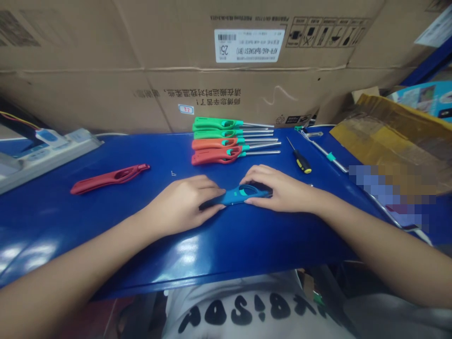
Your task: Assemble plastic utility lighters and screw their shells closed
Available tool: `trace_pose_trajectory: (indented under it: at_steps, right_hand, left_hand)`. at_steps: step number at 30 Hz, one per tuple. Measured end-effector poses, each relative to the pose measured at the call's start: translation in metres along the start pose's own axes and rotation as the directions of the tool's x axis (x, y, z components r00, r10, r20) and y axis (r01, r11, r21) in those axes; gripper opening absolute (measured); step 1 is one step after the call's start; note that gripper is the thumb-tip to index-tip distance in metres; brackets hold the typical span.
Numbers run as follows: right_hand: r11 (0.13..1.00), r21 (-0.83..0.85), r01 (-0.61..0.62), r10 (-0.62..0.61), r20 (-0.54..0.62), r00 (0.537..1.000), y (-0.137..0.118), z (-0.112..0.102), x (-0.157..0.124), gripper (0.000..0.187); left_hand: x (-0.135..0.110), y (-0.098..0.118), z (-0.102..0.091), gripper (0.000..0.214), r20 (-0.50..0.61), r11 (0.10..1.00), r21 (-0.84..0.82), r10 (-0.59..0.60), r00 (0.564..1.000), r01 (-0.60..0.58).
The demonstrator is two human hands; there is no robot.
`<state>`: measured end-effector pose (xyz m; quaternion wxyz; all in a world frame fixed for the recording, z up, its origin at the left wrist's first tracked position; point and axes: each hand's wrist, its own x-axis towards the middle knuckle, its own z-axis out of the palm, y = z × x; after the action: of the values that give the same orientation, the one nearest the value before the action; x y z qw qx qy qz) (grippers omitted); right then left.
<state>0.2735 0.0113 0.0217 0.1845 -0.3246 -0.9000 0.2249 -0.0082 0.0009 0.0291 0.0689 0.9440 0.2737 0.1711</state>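
A blue gas lighter handle [231, 196] with a green trigger is held level just over the blue table. My left hand [190, 200] is closed round its left end, thumb and fingers pinching it. At the trigger end my right hand [278, 189] grips it, hiding its tip. Small metal screws [173, 173] lie beyond my left hand. A red lighter casing [109, 180] lies farther left. Behind the blue handle, several long-nosed lighters are lined up, among them a green one [212, 123], an orange one [213, 143] and a red one [213, 156], with their metal tubes pointing right.
A yellow-and-black screwdriver [302, 161] lies right of the lighters. Beyond it is a metal lighter tube with a green piece [331, 156]. A white power strip [52, 153] sits at the left. A large cardboard box [155, 103] walls off the back; yellow-taped cardboard [391, 136] fills the right.
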Motion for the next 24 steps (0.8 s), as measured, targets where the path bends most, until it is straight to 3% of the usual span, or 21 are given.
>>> trace_pose_trajectory:
  at_steps: [17, 24]
  right_hand:
    - [0.995, -0.1, -0.011, 0.017, 0.05, 0.999, -0.0013, -0.0033, -0.0006, 0.032]
    - [0.941, -0.331, 0.071, -0.054, 0.059, 0.997, -0.0032, 0.0002, 0.0, 0.034]
  left_hand:
    - [0.0019, 0.0007, 0.0038, 0.026, 0.023, 0.996, -0.059, -0.061, 0.998, 0.062]
    - [-0.0017, 0.0098, 0.0081, 0.026, 0.012, 0.983, 0.182, -0.02, 1.0, 0.018]
